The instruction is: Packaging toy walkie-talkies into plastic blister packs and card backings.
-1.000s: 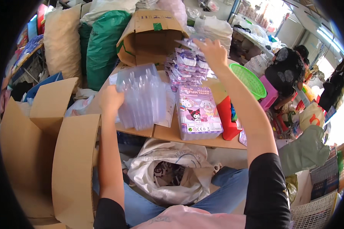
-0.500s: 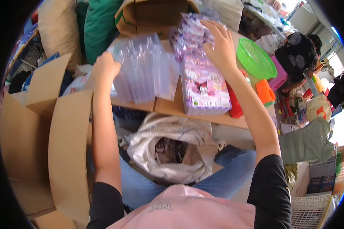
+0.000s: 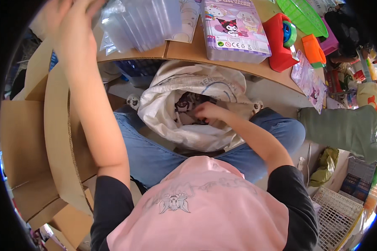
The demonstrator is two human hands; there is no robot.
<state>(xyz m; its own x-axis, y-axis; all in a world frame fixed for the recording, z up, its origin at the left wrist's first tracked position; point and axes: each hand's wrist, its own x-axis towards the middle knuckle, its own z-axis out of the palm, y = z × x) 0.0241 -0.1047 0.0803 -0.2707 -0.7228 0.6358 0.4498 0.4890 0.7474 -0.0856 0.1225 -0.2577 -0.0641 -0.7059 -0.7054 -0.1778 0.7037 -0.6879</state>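
Note:
My right hand (image 3: 211,112) reaches into the mouth of a white woven sack (image 3: 165,102) between my knees. Its fingers are curled together over small dark and pale printed pieces (image 3: 184,102) in the sack; whatever is between the fingertips cannot be made out. Up at the far left, my left hand (image 3: 77,21) is smeared by motion and partly cut off by the frame, so its fingers are unclear. It is nearest to a row of clear plastic shells (image 3: 140,25) on the table. Right of these lies a stack of pink-purple packs with cartoon print (image 3: 238,29).
On the table's right stand a red tape dispenser (image 3: 276,50), an orange one (image 3: 312,49) and a green basket (image 3: 303,19). A purple printed card (image 3: 308,79) overhangs the edge. An open cardboard box (image 3: 23,146) is at my left, a white crate (image 3: 337,209) at lower right.
My right hand has come down from the purple packets at the back of the table into the sack. My left hand has moved up and left. The view has tilted downward.

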